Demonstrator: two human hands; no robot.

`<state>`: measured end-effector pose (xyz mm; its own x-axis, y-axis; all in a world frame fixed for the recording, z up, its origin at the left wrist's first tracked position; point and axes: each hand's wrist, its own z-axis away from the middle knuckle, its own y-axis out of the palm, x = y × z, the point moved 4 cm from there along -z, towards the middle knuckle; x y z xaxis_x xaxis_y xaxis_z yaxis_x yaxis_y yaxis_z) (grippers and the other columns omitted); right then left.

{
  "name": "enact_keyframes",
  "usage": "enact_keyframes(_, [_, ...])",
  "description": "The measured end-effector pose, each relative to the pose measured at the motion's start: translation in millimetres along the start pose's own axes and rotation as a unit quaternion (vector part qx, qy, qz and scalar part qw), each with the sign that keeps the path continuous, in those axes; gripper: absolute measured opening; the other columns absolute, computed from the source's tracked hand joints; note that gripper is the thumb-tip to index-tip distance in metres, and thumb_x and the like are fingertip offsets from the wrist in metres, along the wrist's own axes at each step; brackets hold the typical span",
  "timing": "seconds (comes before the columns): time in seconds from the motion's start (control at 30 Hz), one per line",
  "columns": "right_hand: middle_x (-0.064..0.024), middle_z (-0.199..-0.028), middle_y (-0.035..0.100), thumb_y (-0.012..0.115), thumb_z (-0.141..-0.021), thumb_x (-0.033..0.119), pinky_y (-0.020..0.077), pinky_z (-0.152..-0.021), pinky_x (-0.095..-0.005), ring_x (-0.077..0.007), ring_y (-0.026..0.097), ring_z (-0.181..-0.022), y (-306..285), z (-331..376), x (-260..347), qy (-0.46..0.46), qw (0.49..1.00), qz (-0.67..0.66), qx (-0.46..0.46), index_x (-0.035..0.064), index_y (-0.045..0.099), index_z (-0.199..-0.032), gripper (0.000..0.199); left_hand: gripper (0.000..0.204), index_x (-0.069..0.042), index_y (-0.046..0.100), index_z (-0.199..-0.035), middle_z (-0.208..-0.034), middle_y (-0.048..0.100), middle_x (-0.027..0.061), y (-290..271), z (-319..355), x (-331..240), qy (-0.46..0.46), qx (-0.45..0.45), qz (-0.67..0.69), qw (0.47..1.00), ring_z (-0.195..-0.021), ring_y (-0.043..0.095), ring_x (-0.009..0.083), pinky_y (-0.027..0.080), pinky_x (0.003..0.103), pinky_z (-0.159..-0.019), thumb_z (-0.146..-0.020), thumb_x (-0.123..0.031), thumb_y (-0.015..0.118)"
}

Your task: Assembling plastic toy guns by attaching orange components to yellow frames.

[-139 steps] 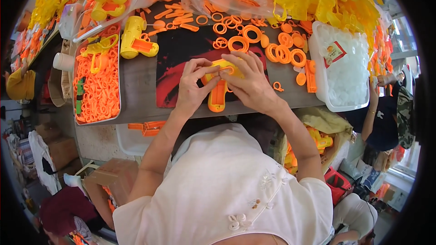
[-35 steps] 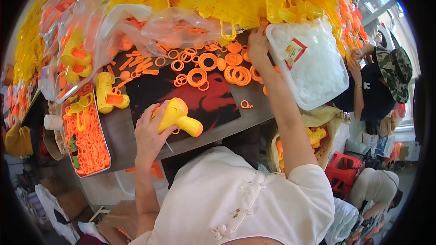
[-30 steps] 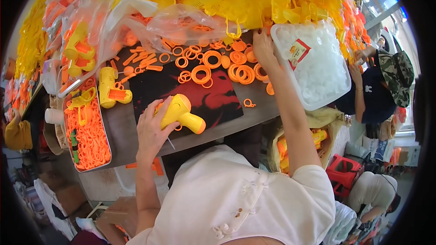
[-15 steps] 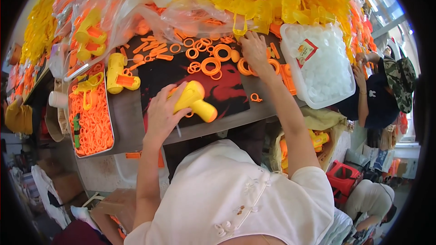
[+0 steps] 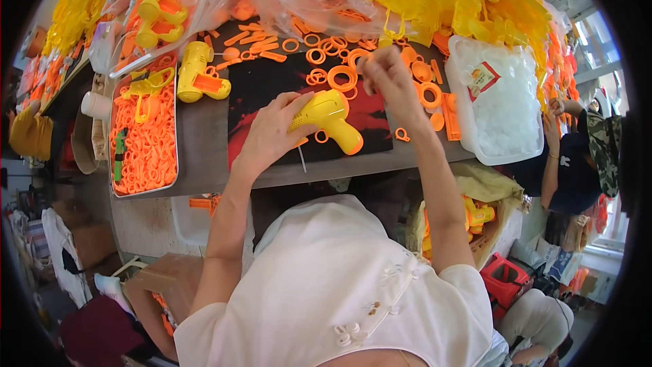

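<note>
My left hand (image 5: pixel 277 128) is wrapped round a yellow toy gun (image 5: pixel 333 117) with an orange end, held over the dark printed mat (image 5: pixel 272 81). To its upper right, my right hand (image 5: pixel 390 80) is raised near the loose orange rings (image 5: pixel 342 78), its fingers curled together. Whatever those fingers hold, if anything, is hidden and slightly blurred. More orange rings and discs (image 5: pixel 430 95) lie just right of that hand. Below the left fingers a thin pale rod (image 5: pixel 302 160) points downward. A small orange ring with a tab (image 5: pixel 402 134) rests near the mat's right edge.
A tray of small orange parts (image 5: pixel 144 143) and another yellow toy gun (image 5: pixel 202 75) are at left. A white tub of whitish pieces (image 5: pixel 502 115) stands at right. Yellow shells (image 5: pixel 448 0) heap up at the back. A sack (image 5: pixel 468 190) holds toys; a co-worker (image 5: pixel 570 156) sits far right.
My right hand has drawn back from the far parts toward the toy gun, its fingers curling in. The left hand keeps hold of the toy gun, which has turned slightly. The whole view has shifted.
</note>
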<state>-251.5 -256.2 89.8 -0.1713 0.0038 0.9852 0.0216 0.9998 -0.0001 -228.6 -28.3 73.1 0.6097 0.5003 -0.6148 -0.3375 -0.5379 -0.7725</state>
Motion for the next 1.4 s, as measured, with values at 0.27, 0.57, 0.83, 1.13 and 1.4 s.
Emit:
enact_keyframes(0.27, [-0.0025,-0.092,0.051,0.051,-0.095,0.001,0.0431,-0.067,-0.0228,-0.0064,0.047,-0.077,54,10,14,-0.094,0.959,0.239,0.117,0.0029,0.048,-0.098,0.004,0.034,-0.006,0.056,-0.127,-0.116,0.058,0.0128,-1,-2,15,0.005,0.016,0.162,0.987,-0.104,0.06,0.0288,0.048,0.034,-0.089,-0.094,-0.016,0.057])
enact_keyframes(0.57, [-0.0061,-0.085,0.06,0.058,-0.087,-0.004,0.0476,-0.067,-0.0281,-0.0145,0.057,-0.073,71,5,-1,0.032,0.978,0.187,0.092,-0.0007,0.054,-0.097,0.011,0.032,-0.004,0.058,-0.125,-0.116,0.061,0.0118,0,-2,24,-0.083,0.037,0.239,0.967,-0.107,0.061,0.024,0.046,0.032,-0.091,-0.097,-0.018,0.054])
enact_keyframes(0.83, [-0.0132,-0.086,0.06,0.059,-0.08,-0.005,0.0506,-0.066,-0.0355,-0.0291,0.063,-0.076,74,13,-8,-0.086,0.948,0.307,0.012,0.0003,0.059,-0.092,0.013,0.033,-0.01,0.061,-0.119,-0.103,0.061,0.0122,2,-12,13,-0.056,0.008,0.137,0.989,-0.096,0.062,0.0268,0.048,0.034,-0.083,-0.09,-0.024,0.064])
enact_keyframes(1.13, [-0.0098,-0.115,0.055,0.064,-0.077,0.003,0.0415,-0.089,-0.046,-0.0336,0.052,-0.106,72,51,6,-0.136,0.832,0.514,-0.156,0.0067,0.058,-0.108,0.031,0.034,-0.004,0.062,-0.112,-0.094,0.057,0.0072,7,-16,27,-0.134,0.036,0.253,0.957,-0.085,0.058,0.0168,0.046,0.029,-0.078,-0.083,-0.017,0.072])
enact_keyframes(1.4, [-0.025,-0.141,0.035,0.065,-0.088,0.016,0.0302,-0.108,-0.0482,-0.0436,0.033,-0.131,-54,116,-37,0.036,0.743,0.566,-0.357,0.0,0.04,-0.136,0.056,0.035,-0.002,0.061,-0.114,-0.1,0.058,0.0069,9,-11,29,-0.128,0.015,0.245,0.961,-0.089,0.057,0.0149,0.045,0.028,-0.082,-0.084,-0.016,0.07])
